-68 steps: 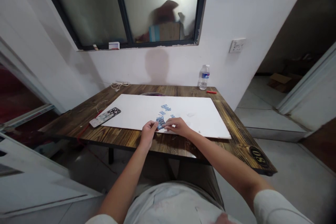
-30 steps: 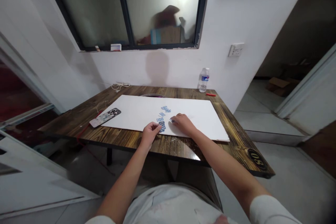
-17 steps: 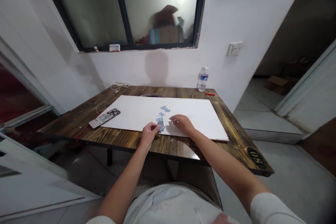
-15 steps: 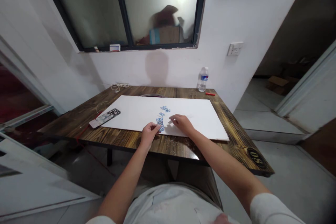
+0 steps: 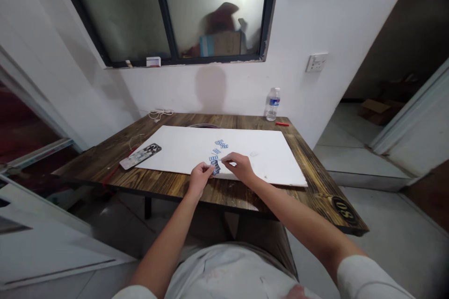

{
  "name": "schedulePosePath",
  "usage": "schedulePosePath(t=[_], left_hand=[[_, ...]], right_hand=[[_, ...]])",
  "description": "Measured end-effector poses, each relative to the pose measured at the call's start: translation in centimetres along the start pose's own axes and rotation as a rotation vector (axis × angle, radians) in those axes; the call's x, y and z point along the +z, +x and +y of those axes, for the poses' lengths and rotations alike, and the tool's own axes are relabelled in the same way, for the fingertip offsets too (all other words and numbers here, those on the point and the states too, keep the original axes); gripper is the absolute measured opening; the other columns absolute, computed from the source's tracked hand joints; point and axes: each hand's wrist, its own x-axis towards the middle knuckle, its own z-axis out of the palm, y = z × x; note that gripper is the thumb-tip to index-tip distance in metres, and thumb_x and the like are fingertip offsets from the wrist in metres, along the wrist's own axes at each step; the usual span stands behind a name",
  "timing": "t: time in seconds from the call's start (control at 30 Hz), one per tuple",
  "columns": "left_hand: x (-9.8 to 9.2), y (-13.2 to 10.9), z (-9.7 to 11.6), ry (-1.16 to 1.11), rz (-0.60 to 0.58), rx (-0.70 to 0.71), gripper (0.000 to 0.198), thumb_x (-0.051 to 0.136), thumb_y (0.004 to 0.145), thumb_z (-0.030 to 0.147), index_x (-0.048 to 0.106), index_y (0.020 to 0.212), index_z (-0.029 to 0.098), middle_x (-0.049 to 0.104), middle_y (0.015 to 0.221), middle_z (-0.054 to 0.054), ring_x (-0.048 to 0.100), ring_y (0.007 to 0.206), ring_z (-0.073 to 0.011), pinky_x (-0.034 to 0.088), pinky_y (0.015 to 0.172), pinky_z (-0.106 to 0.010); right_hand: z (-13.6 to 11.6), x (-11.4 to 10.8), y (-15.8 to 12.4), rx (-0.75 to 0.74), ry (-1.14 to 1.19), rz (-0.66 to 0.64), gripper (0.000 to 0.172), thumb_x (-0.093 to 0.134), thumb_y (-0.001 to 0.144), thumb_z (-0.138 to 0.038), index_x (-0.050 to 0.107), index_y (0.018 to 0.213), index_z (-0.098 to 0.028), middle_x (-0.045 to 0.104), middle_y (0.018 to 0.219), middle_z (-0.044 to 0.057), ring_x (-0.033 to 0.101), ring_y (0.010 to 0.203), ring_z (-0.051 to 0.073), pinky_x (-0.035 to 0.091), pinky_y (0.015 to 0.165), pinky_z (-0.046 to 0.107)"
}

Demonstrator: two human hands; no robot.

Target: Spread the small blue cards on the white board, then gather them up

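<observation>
My left hand (image 5: 199, 180) pinches a small dark piece with blue edges (image 5: 215, 167) near the front edge of a white board (image 5: 182, 147). Just right of it, my right hand (image 5: 241, 167) has thumb and fingers pressed together, their tips close to the dark piece. Whether anything is between those fingertips is too small to make out. Beyond both hands, several small blue-and-white pieces (image 5: 221, 144) lie loosely on the board, and a few more sit right by the left fingertips.
A phone in a patterned case (image 5: 141, 156) overlaps the board's left edge. At the back of the wooden table (image 5: 245, 122) stand a clear water bottle (image 5: 273, 104) and, nearby, a red pen-like stick (image 5: 282, 124). A white cable (image 5: 160, 114) lies at the back left.
My right hand has moved left and slightly down, its fingertips now close to the left hand's piece. More of the dark piece shows. My left hand has hardly moved.
</observation>
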Motion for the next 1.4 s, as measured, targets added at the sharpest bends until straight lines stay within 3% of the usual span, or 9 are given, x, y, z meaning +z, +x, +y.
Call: schedulePosePath(t=[0.37, 0.63, 0.8, 1.0, 1.27, 1.4], left_hand=[[-0.3, 0.2, 0.2, -0.094, 0.014, -0.002, 0.040, 0.083, 0.054, 0.048, 0.060, 0.064, 0.017, 0.064, 0.059, 0.000, 0.061, 0.055, -0.0135, 0.047, 0.053, -0.023], [-0.3, 0.1, 0.2, -0.086, -0.012, 0.013, 0.042, 0.084, 0.055, 0.049, 0.060, 0.067, 0.017, 0.064, 0.060, 0.000, 0.062, 0.057, -0.0136, 0.048, 0.054, -0.023], [-0.3, 0.2, 0.0, -0.124, 0.056, 0.031, 0.042, 0.084, 0.054, 0.048, 0.059, 0.068, 0.016, 0.062, 0.062, 0.002, 0.060, 0.057, -0.0122, 0.049, 0.054, -0.022], [-0.7, 0.5, -0.5, -0.139, 0.172, 0.080, 0.040, 0.081, 0.059, 0.047, 0.058, 0.071, 0.017, 0.062, 0.064, 0.001, 0.060, 0.056, -0.0116, 0.045, 0.052, -0.020], [-0.8, 0.7, -0.5, -0.164, 0.192, 0.094, 0.038, 0.079, 0.060, 0.046, 0.057, 0.072, 0.018, 0.062, 0.065, 0.002, 0.059, 0.055, -0.0110, 0.045, 0.053, -0.021], [-0.9, 0.8, -0.6, -0.182, 0.193, 0.087, 0.040, 0.080, 0.059, 0.047, 0.056, 0.072, 0.018, 0.062, 0.064, 0.002, 0.059, 0.055, -0.0112, 0.045, 0.053, -0.021]], right_hand=[[-0.7, 0.1, 0.2, -0.032, 0.048, -0.240, 0.021, 0.055, 0.093, -0.034, 0.071, 0.086, -0.021, 0.073, 0.090, 0.008, 0.069, 0.086, 0.016, 0.057, 0.080, 0.030], [-0.5, 0.1, 0.1, -0.102, 0.050, -0.272, 0.022, 0.052, 0.096, -0.032, 0.071, 0.099, -0.022, 0.074, 0.098, 0.009, 0.069, 0.095, 0.017, 0.056, 0.086, 0.032], [-0.4, 0.2, 0.0, -0.153, 0.055, -0.293, 0.023, 0.049, 0.097, -0.026, 0.068, 0.110, -0.024, 0.073, 0.104, 0.007, 0.065, 0.103, 0.017, 0.054, 0.091, 0.034], [0.2, 0.0, 0.3, -0.068, -0.236, -0.277, 0.029, 0.051, 0.096, -0.024, 0.061, 0.123, -0.022, 0.067, 0.121, 0.010, 0.053, 0.124, 0.023, 0.045, 0.104, 0.046], [0.1, 1.3, 0.6, -0.003, -0.566, -0.575, 0.072, 0.060, 0.087, -0.054, 0.043, 0.144, -0.014, 0.045, 0.147, 0.018, 0.025, 0.144, 0.034, 0.024, 0.115, 0.057], [0.3, 2.3, 0.5, -0.008, -0.624, -0.709, 0.077, 0.054, 0.085, -0.065, 0.045, 0.142, -0.014, 0.045, 0.147, 0.018, 0.026, 0.143, 0.036, 0.022, 0.114, 0.059]])
